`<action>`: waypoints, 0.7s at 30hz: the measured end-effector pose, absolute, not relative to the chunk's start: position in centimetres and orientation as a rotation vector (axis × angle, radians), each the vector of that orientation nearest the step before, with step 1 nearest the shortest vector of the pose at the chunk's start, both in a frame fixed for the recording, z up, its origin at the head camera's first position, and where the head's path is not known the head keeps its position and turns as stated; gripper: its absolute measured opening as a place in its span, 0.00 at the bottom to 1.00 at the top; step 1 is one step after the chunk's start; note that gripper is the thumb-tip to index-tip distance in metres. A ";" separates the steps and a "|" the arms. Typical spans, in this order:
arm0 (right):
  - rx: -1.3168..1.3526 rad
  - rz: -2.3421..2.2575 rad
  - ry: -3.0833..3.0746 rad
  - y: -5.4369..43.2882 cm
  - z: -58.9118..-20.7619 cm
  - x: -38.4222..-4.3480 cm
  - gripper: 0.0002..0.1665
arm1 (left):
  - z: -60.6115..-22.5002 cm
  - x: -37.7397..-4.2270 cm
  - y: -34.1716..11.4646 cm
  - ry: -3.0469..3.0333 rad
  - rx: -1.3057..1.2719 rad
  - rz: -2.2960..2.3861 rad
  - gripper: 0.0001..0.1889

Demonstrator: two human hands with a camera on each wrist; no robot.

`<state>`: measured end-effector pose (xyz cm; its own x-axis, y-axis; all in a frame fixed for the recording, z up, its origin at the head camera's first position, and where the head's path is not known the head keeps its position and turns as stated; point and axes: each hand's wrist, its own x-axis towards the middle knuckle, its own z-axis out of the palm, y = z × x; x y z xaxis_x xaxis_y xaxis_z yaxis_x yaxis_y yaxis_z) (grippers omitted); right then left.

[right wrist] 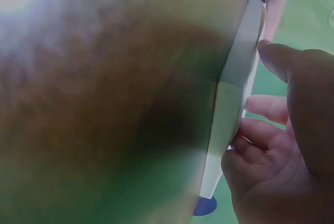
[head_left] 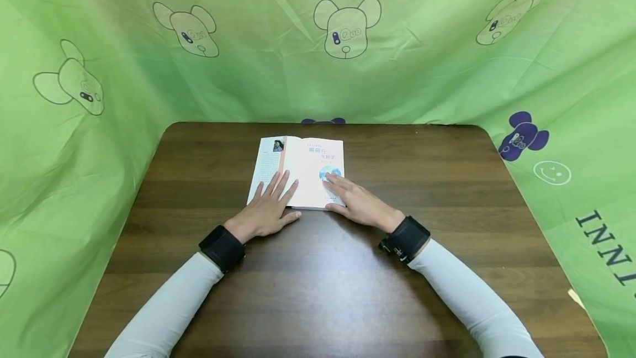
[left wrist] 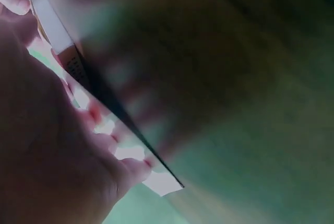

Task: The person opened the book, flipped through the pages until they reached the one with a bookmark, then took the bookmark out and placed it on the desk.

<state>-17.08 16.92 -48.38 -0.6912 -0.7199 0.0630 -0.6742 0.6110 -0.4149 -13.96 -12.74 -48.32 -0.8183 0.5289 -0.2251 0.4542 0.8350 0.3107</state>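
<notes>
A book [head_left: 304, 187] lies open on a brown table [head_left: 422, 170], with both of its pages facing up. The left page [head_left: 265, 162] has a small photo [head_left: 278, 146] near its top, an orange stripe [head_left: 282, 154] and lots of tiny writing. The right page [head_left: 309, 175] has blue writing [head_left: 318, 150] near its top and a round blue and green picture [head_left: 330, 171] lower down.

The left hand [head_left: 265, 214] rests on the low part of the book's left page. Its fingers are straight and spread wide, and its thumb sticks out just below the book's near edge. The right hand [head_left: 362, 203] comes in from the book's right side. Its fingers are nearly straight and touch the right page, hiding a bit of the round picture. Its thumb is by the book's near right corner. Both hands are loose and hold nothing tight.

The wrist views show the book from the side, with the edge of its pages, but much there is blurry. Nearer than the book, each arm has a black band [head_left: 222, 248] on the wrist and a pale sleeve [head_left: 166, 305]. Behind the book hangs a green cloth [head_left: 278, 87] with animal heads [head_left: 346, 29] drawn on it.
</notes>
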 end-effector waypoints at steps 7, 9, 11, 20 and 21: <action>-1.213 -0.612 2.655 17.6 -47.5 -17.9 0.39 | -48.3 -14.1 -12.7 2.677 0.741 0.333 0.48; -1.227 -0.624 2.639 17.8 -47.4 -18.2 0.40 | -48.3 -14.0 -12.7 2.676 0.739 0.335 0.48; -1.233 -0.631 2.619 17.9 -47.4 -18.6 0.41 | -48.3 -14.0 -12.6 2.677 0.738 0.334 0.49; -1.271 -0.705 2.544 18.2 -47.8 -19.7 0.45 | -48.1 -13.9 -12.3 2.673 0.716 0.380 0.49; -1.272 -0.717 2.538 18.2 -47.8 -19.8 0.44 | -48.1 -13.9 -12.3 2.672 0.711 0.390 0.49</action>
